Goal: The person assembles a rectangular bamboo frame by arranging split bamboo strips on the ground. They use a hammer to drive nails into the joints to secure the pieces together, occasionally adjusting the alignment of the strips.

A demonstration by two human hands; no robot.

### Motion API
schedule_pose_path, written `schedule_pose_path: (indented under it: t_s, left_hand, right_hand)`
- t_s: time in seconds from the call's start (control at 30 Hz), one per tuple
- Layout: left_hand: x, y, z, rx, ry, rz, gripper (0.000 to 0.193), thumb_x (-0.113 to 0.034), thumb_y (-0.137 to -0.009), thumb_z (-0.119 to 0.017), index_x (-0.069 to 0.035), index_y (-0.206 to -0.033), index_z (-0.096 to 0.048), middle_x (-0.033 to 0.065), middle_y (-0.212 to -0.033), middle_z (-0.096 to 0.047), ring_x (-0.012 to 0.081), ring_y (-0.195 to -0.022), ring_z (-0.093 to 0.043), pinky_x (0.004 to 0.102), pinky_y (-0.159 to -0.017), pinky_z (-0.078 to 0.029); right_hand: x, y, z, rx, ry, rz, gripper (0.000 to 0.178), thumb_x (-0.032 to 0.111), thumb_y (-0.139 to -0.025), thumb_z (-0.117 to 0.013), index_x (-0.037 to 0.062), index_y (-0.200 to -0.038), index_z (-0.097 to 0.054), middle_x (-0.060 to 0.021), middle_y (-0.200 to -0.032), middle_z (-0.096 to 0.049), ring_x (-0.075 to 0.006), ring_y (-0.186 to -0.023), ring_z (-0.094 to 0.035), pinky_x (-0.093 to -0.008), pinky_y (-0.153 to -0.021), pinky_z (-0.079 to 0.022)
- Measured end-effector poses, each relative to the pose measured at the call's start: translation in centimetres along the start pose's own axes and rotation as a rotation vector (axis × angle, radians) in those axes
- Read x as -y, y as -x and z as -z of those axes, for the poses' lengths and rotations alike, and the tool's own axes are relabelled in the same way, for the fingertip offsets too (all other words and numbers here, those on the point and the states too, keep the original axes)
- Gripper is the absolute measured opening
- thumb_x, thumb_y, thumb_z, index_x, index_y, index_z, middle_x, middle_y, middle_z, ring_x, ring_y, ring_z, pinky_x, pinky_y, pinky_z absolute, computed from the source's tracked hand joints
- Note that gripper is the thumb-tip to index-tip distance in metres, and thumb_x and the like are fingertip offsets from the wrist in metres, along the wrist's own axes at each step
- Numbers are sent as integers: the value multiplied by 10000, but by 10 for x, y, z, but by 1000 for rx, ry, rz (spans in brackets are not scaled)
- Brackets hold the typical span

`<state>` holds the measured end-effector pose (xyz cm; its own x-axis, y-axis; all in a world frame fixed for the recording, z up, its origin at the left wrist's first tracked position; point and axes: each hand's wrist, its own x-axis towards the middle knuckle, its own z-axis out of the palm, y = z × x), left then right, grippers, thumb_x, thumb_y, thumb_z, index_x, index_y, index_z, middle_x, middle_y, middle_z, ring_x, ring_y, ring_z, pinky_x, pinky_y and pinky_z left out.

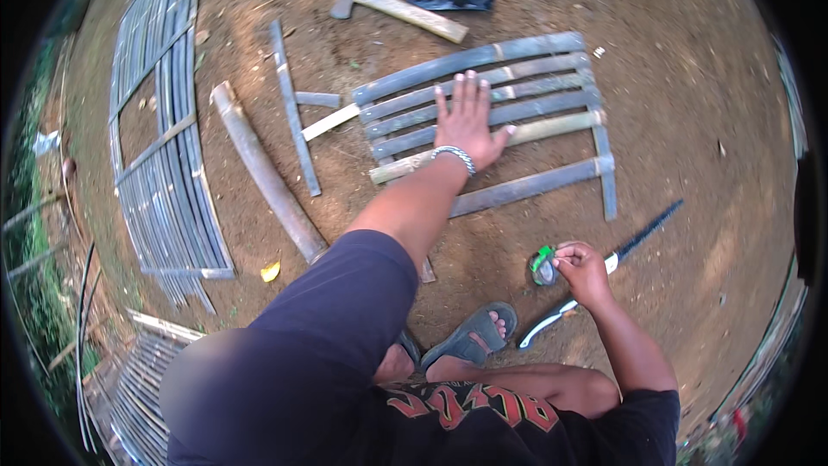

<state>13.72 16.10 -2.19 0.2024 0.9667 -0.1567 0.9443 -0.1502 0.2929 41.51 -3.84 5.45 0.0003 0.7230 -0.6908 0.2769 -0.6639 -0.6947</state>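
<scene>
A person in sandals steadies a slatted bamboo frame [552, 106] on bare earth, at one o'clock from the middle of the head view. The left hand [470, 125] lies palm down across the slats, fingers slightly spread; the right hand [582, 272], at four o'clock, pinches a green-and-grey tape measure [543, 266] between thumb and fingers near a saw [651, 229]. The frame looks well advanced but unfinished: five slats sit closely spaced, while a wider gap separates them from the lowest slat [526, 185]. Whether the joints are fastened cannot be told. Loose strips [295, 108] at ten o'clock and a round pole [263, 164] at nine appear unused. Farther out at ten o'clock, a larger panel [159, 142] appears more complete; a hatchet [414, 15] lies at twelve.
</scene>
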Motion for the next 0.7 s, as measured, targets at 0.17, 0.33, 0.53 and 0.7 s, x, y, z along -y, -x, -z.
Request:
schedule_pose_path:
  t_s: [0.17, 0.33, 0.53, 0.7]
  left_hand:
    - [-6, 1, 6, -7, 86, -37, 964, -623, -968, -442, 38, -1596, -130, 242, -1685, -64, 362, -1573, 13, 587, -1229, 35]
    - [-35, 85, 26, -20, 365, -243, 783, -408, -946, -623, 8, -1535, -316, 260, -1598, -286, 400, -1505, -230, 576, -1222, -130]
    - [-76, 210, 28, 506, 1115, 105, 388, -142, -935, -714, 35, -1269, -624, 129, -1119, -722, 170, -1015, -687, 305, -909, -541]
    - [-78, 201, 37, 622, 1043, 289, 228, -110, -955, -693, 35, -1130, -676, 63, -1003, -729, 91, -883, -668, 262, -808, -546]
  right_hand:
    - [-23, 25, -4, 9, -128, -60, 123, 53, -894, -735, -17, -976, -675, -40, -890, -690, -106, -798, -646, -267, -730, -530]
    - [-14, 19, -32, 108, -206, -44, 104, 94, -920, -721, 29, -975, -662, -26, -868, -688, -91, -759, -627, -253, -689, -505]
    - [9, 16, -58, 211, -590, -53, 93, 100, -939, -705, 59, -998, -647, -17, -878, -686, -85, -774, -614, -250, -692, -490]
    - [5, 11, -61, 220, -595, -30, 75, 143, -954, -697, 96, -980, -645, 12, -896, -669, -82, -784, -610, -238, -687, -490]
